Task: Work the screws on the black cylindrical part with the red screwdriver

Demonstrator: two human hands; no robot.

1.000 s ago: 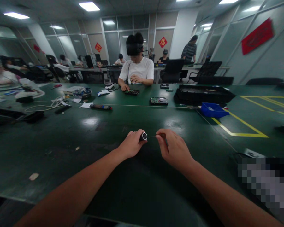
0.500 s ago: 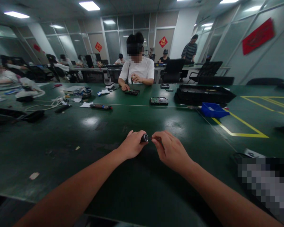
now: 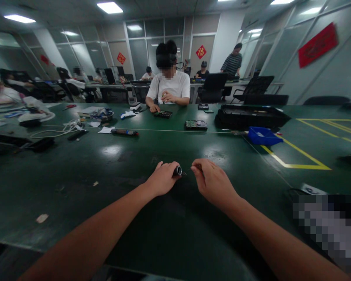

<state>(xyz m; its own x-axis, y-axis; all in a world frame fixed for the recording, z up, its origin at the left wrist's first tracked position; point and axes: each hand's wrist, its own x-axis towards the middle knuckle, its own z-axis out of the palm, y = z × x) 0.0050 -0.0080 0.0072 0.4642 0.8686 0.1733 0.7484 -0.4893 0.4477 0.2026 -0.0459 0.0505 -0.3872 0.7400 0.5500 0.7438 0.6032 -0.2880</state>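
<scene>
Within left fingers (image 3: 171,165), a dark cylinder (image 3: 179,171)

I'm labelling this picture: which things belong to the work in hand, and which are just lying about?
Work in hand:
dark cylinder with a pale rim, held in the left grip
right grip, near it; anything pinched is too small to tell

Seemingly lying about:
blue tray
long black tray
circuit board
pen-like tool
</scene>
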